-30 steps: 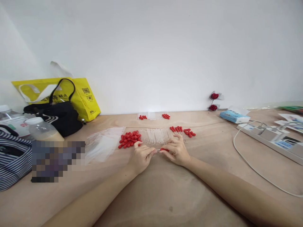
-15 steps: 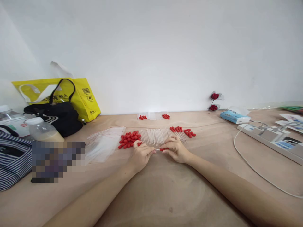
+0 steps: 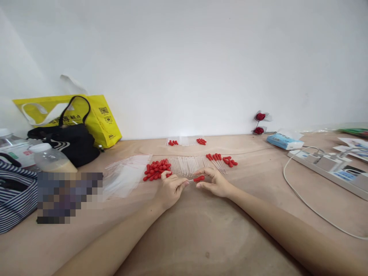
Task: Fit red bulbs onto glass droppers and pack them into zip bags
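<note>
Between thumb and fingers, my left hand [image 3: 171, 188] pinches a thin clear dropper tube whose right end carries a red rubber bulb [image 3: 199, 179]. My right hand [image 3: 215, 183] is around the bulb with thumb and fingers apart, not gripping it. Behind both hands lies a row of clear dropper tubes [image 3: 186, 165]. Several droppers with red bulbs [image 3: 214, 156] lie at the row's right end. A heap of loose red bulbs [image 3: 156, 169] is just left of the row, beside my left hand. A few more loose bulbs [image 3: 230, 161] lie to the right.
Clear zip bags [image 3: 123, 176] lie left of the heap. Small bags with red bulbs [image 3: 201, 142] lie near the wall. A yellow bag [image 3: 110, 126], black bag [image 3: 82, 147] and bottle [image 3: 54, 159] stand left. At right are a tissue pack [image 3: 284, 141] and power strip [image 3: 324, 170] with a cable.
My right hand's fingers have opened off the red bulb, which now shows fully on the tube. My left hand keeps its pinch in nearly the same place.
</note>
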### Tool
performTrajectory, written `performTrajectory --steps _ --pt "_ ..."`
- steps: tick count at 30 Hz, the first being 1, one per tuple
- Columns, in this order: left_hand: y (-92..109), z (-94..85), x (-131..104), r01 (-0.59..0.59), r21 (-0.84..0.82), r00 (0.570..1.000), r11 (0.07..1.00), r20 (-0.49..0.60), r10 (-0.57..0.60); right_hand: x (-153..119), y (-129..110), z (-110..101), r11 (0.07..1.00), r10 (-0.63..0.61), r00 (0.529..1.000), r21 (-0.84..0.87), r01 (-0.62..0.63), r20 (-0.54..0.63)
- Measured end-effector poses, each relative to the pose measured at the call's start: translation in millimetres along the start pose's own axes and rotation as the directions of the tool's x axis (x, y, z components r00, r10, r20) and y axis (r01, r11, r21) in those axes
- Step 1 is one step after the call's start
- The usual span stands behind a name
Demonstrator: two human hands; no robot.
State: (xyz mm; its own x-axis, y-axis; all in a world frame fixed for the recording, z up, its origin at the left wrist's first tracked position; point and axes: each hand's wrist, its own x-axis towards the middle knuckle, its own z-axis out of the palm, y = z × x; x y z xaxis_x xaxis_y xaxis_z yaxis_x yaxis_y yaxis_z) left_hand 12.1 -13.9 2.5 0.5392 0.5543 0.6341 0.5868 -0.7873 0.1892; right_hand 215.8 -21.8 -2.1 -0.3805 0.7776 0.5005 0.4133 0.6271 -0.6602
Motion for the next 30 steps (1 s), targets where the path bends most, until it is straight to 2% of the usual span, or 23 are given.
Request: performTrajectory --steps 5,8,11,12,13,16,18,23,30 --pt "3 -1.3 1 0.015 -0.085 1.0 0.996 0.022 -0.013 9 2 12 0.958 0.132 0.985 0.27 -0.097 -0.115" --pt "4 -4.2 3 0.08 -0.145 0.996 0.986 0.039 -0.075 24 13 -3 0.938 0.257 0.953 0.278 -0.207 -0.16" --pt "4 -5.5 4 0.152 -0.158 0.988 0.976 0.051 -0.146 39 31 -36 0.919 0.392 0.879 0.092 -0.382 -0.269" --pt "4 -5.4 4 0.159 -0.153 0.987 0.975 0.057 -0.152 43 38 -48 0.877 0.449 0.848 -0.043 -0.479 -0.282" --pt "3 -5.0 4 0.155 -0.147 0.987 0.977 0.064 -0.147 46 44 -59 0.793 0.517 0.799 -0.179 -0.582 -0.308" --pt "3 -3.6 3 0.111 -0.125 0.992 0.986 0.079 -0.101 50 59 -77 0.693 0.574 0.747 -0.288 -0.661 -0.335" --pt "3 -3.1 3 0.09 -0.106 0.993 0.99 0.082 -0.082 51 65 -77 0.655 0.58 0.738 -0.342 -0.674 -0.343" --pt "3 -3.4 1 0.083 -0.064 0.993 0.994 0.087 -0.077 53 72 -60 0.567 0.568 0.74 -0.481 -0.669 -0.36" --pt "2 -2.8 0 0.091 -0.085 0.991 0.992 0.103 -0.082 50 70 -56 0.524 0.531 0.756 -0.553 -0.647 -0.382"
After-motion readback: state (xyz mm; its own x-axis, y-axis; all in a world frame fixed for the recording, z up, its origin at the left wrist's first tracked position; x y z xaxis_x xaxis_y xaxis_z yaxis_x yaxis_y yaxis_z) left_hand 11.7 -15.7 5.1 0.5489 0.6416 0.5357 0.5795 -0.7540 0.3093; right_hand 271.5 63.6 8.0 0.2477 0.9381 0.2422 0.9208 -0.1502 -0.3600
